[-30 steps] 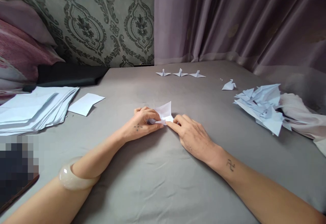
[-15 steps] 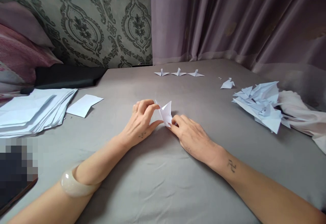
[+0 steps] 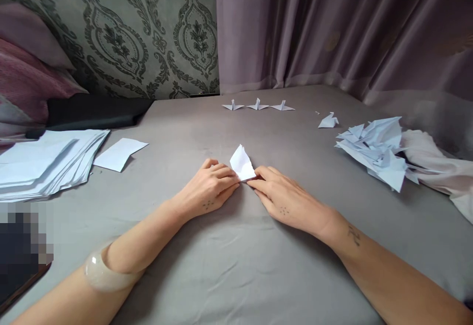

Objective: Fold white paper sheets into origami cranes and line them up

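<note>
On grey cloth (image 3: 236, 271), L hand (image 3: 213, 185) & R hand (image 3: 284, 193), fingers nearly closed, pinch folded paper (image 3: 242, 163) at near edge; prob mid-fold, next needs firm, aligned crease.

Setting: home interior. Evidence: patterned wallpaper (image 3: 158, 44), long purple curtain (image 3: 306, 24), wrinkled grey sheet (image 3: 207, 276).
</note>
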Demonstrator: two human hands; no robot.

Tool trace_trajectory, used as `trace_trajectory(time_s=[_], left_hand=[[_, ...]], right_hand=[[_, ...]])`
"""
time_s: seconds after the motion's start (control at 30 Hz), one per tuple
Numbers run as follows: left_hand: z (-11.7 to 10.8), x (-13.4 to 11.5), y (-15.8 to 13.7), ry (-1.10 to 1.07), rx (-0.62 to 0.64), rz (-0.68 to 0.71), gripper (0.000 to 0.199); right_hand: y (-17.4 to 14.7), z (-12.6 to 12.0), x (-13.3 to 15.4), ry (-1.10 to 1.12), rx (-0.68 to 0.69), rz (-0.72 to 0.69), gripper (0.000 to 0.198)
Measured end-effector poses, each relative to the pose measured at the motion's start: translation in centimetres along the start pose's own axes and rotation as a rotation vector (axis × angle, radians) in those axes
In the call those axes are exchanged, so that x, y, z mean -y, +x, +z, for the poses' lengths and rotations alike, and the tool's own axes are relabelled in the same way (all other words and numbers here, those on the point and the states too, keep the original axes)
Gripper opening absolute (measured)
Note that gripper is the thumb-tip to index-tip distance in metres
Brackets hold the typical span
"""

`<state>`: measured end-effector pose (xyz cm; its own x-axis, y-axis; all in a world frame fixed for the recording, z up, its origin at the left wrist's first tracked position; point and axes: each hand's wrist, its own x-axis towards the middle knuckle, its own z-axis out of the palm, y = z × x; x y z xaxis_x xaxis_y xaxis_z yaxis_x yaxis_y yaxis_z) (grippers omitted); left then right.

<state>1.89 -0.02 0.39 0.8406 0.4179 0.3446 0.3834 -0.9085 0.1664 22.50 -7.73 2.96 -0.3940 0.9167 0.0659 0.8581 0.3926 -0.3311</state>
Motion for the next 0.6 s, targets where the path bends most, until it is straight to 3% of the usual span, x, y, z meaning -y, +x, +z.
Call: trace_trajectory(time_s=[0.37, 0.6], left_hand=[[-0.7, 0.0, 0.1, 0.006, 0.118, 0.035, 0.033], [-0.6, -0.1, 0.2, -0.013, 0.159, -0.032, 0.038]], right_hand=[[0.0, -1.0, -1.8, 0.186, 0.001, 0.028, 0.029], [0.2, -1.5, -1.8, 0.258, 0.011, 0.103, 0.029]])
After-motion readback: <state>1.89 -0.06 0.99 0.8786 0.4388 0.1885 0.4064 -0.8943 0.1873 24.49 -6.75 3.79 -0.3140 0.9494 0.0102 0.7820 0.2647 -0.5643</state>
